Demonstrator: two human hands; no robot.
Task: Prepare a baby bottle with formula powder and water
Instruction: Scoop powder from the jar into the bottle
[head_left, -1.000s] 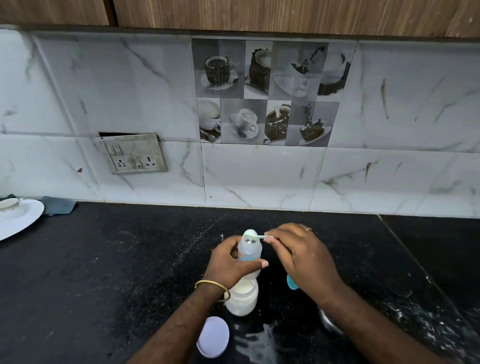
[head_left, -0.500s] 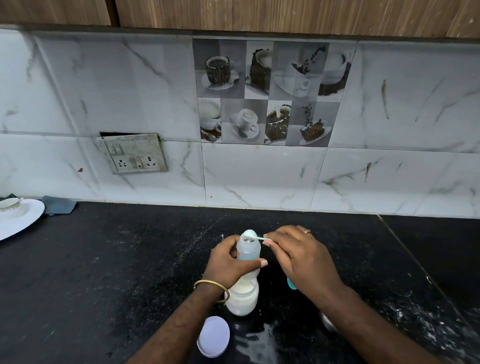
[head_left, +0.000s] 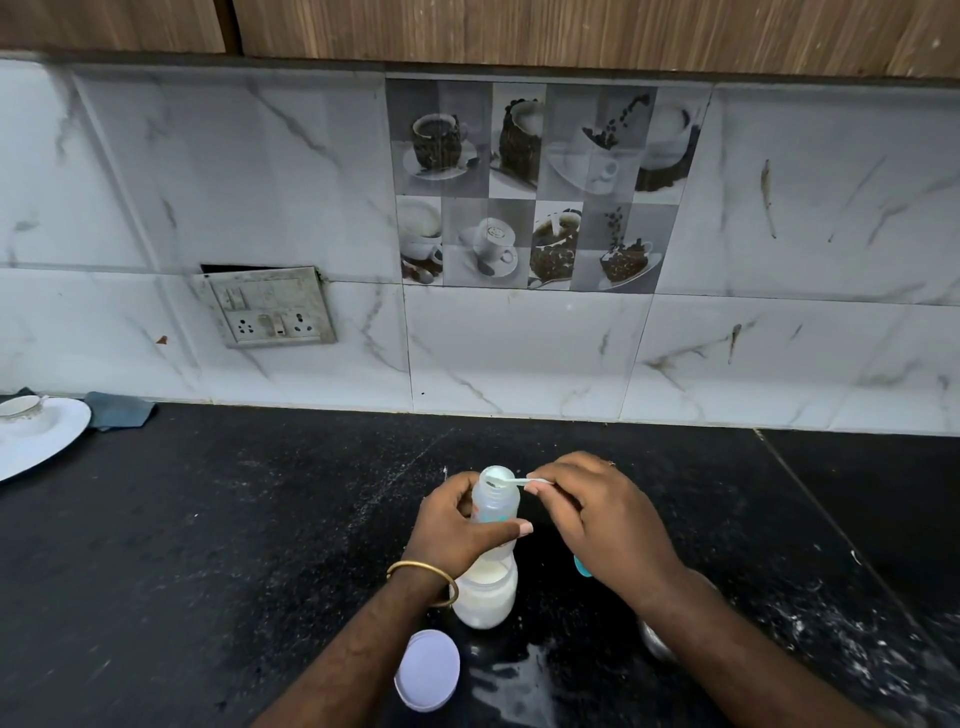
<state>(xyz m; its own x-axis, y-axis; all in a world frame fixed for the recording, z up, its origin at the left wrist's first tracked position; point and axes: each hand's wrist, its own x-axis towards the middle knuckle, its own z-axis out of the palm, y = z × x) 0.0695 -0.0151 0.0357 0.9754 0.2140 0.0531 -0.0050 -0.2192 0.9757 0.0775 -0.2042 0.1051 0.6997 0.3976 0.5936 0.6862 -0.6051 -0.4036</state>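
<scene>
A clear baby bottle (head_left: 491, 587) stands upright on the black counter with white liquid in its lower part. My left hand (head_left: 457, 525) wraps around its middle. My right hand (head_left: 602, 514) pinches the handle of a small white scoop (head_left: 506, 480), whose bowl rests over the bottle's open mouth. A teal piece (head_left: 583, 566) shows under my right palm; I cannot tell what it is.
A round lilac lid (head_left: 428, 669) lies on the counter in front of the bottle. A metal rim (head_left: 657, 642) peeks out below my right forearm. Spilled powder and wet patches (head_left: 524, 675) mark the counter. A white plate (head_left: 36, 441) sits far left, by a blue cloth (head_left: 119, 410).
The scoop has turned slightly over the bottle's mouth and my right hand has shifted a little. The bottle and left hand stay put.
</scene>
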